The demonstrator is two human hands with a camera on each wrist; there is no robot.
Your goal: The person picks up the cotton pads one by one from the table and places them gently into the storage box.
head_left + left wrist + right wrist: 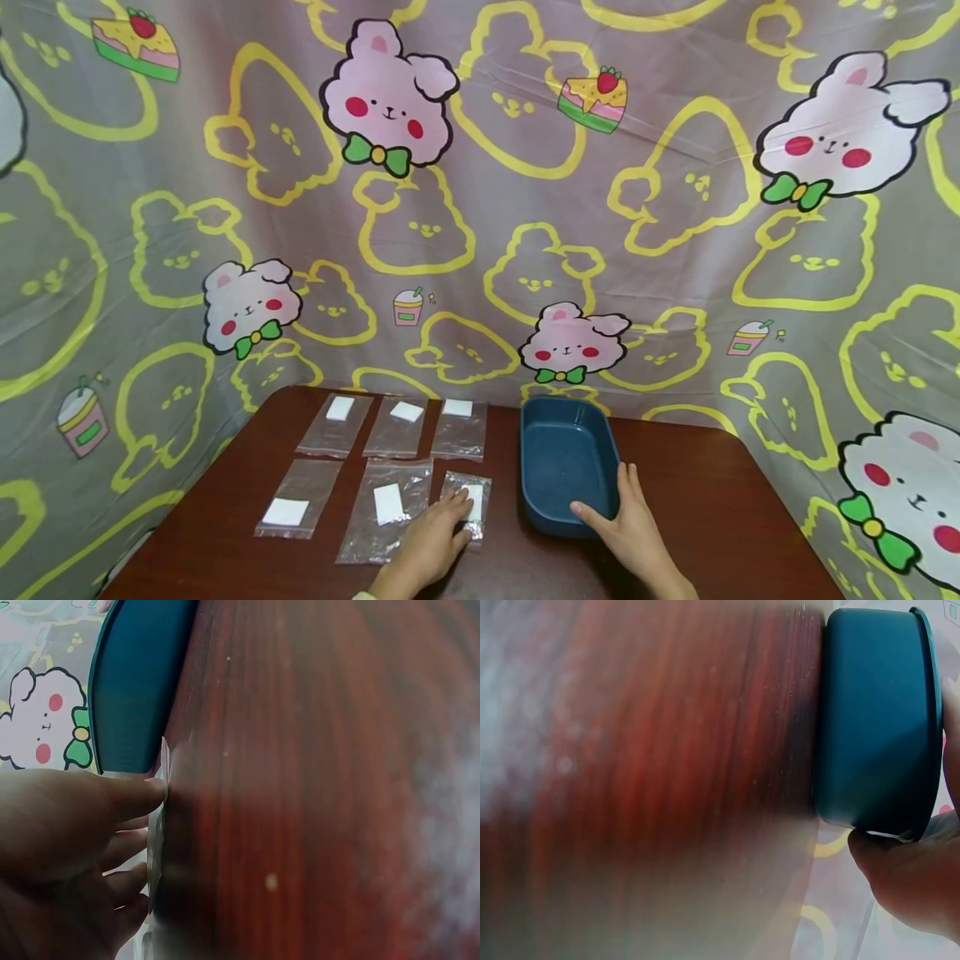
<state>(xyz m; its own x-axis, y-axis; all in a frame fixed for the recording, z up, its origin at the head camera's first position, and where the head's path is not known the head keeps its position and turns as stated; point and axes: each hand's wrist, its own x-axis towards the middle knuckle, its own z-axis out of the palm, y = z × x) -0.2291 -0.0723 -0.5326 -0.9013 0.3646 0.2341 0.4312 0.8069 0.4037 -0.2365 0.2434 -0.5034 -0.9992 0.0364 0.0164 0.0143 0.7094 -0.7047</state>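
My left hand (433, 533) rests its fingertips on a small clear zip bag (480, 487) with a white rectangle in it, partly hidden under the fingers. The left wrist view has the thumb and fingertips (133, 881) right at the thin edge of this bag. My right hand (633, 525) holds a dark blue oblong tray (551, 527) at its near right corner, thumb over the front rim and fingers along the right wall. From the right wrist view the tray's end wall (877, 720) shows, the hand at its edge.
A larger clear bag (362, 533) with a white rectangle lies beside my left hand, another bag (318, 483) farther left. Three more bags (392, 439) form a row behind. All lie on a dark red-brown wooden table (697, 500), before a cartoon-print curtain (480, 200).
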